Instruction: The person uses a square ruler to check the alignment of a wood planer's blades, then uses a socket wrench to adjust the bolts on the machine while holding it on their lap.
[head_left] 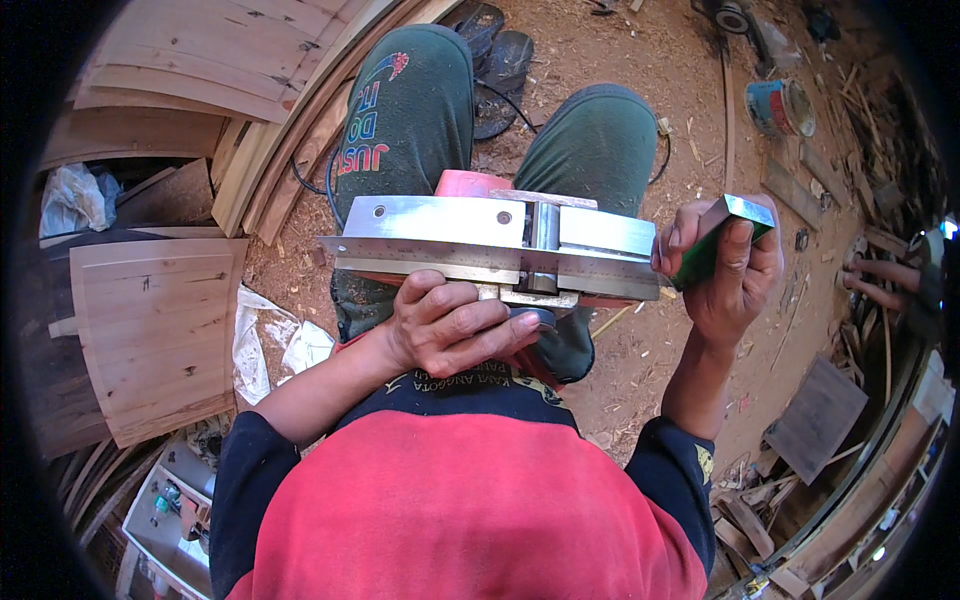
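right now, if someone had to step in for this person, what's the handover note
Left hand: grips the near side of an upturned electric planer resting on the lap, metal sole up.
Right hand: holds a green square-handled tool whose steel rule lies flat along the sole, across the cutter slot.
Done: planer flipped, rule laid on.
Left: cannot tell from this view whether the check is finished.
Around: curved wooden panels to the left, sawdust floor, paint tin.

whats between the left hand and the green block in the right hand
In the head view, the steel ruler lying along the upturned planer's sole spans from left hand to green block.
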